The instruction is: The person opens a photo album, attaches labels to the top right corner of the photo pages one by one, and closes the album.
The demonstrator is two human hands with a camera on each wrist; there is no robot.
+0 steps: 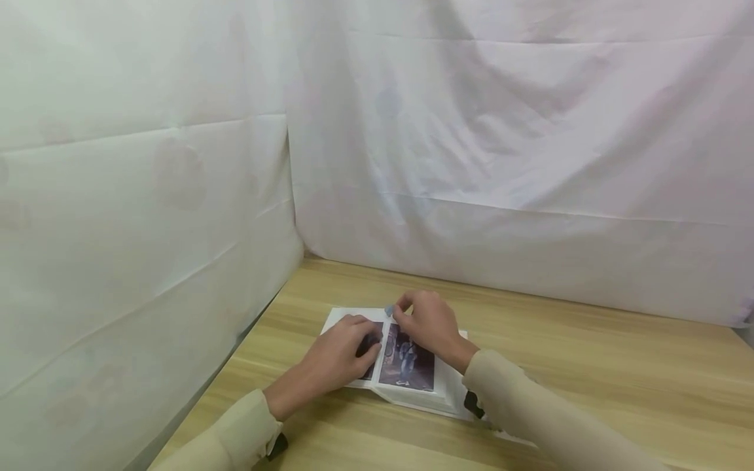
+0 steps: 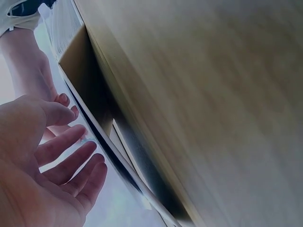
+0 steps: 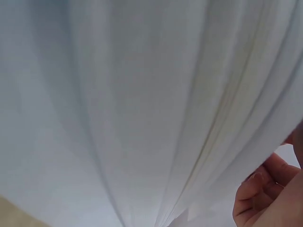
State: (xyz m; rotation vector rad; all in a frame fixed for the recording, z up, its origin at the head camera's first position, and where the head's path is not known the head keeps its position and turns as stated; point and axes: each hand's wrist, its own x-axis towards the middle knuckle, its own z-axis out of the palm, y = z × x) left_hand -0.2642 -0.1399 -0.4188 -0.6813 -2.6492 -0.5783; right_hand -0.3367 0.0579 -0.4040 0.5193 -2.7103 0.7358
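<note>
A photo album (image 1: pixel 357 314) lies spread on the wooden table, its thick right block of pages above the cover. My left hand (image 1: pixel 337 353) rests over the left page with relaxed fingers, partly hiding a dark photo. In the left wrist view, the left hand's loosely bent fingers (image 2: pixel 66 165) hold nothing. At the top of the fold, my right hand (image 1: pixel 432 322) pinches a small pale blue piece (image 1: pixel 389 311). Below that hand a printed photo (image 1: pixel 406 366) of a figure shows on the right page. White page edges (image 3: pixel 142 104) fill the right wrist view.
Bare wood of the table (image 1: pixel 589 366) stretches to the right of the album. A white cloth (image 1: pixel 177 216) hangs along the left side, and another cloth (image 1: pixel 530 144) hangs behind the table. Dark wrist bands (image 1: pixel 474 403) show at the sleeves.
</note>
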